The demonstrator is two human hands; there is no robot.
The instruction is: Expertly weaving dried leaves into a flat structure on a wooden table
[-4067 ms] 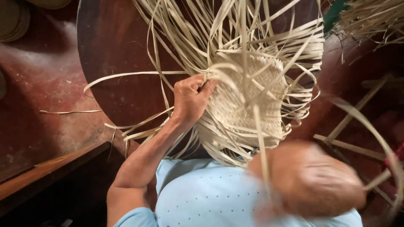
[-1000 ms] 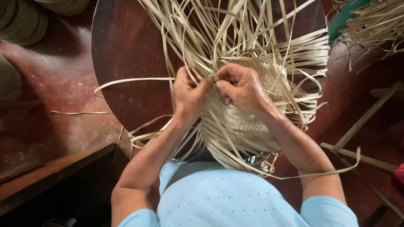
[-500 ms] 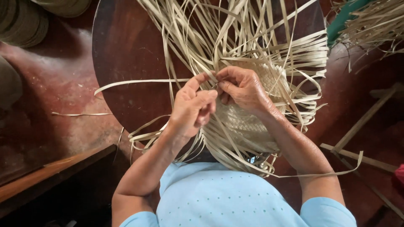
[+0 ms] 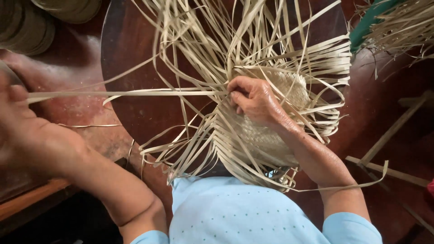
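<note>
1. A dark round table (image 4: 135, 54) stands on a worn red floor (image 4: 68, 113), with stacked woven discs (image 4: 27, 22) in the top left corner.
2. Far left, the left hand (image 4: 18, 122) is pulled out wide, fingers closed on one long strip (image 4: 126, 93) drawn taut across the table.
3. That strip runs level to the weave (image 4: 262, 131), a pale woven piece lying at the table's near edge, loose strips fanning from it all round.
4. The right hand (image 4: 253, 99) presses on the weave, fingers curled and pinching where the taut strip enters.
5. Right of the table, thin wooden slats (image 4: 384, 135) lie on the floor.
6. Top right, another bundle of strips (image 4: 398, 27) shows.
</note>
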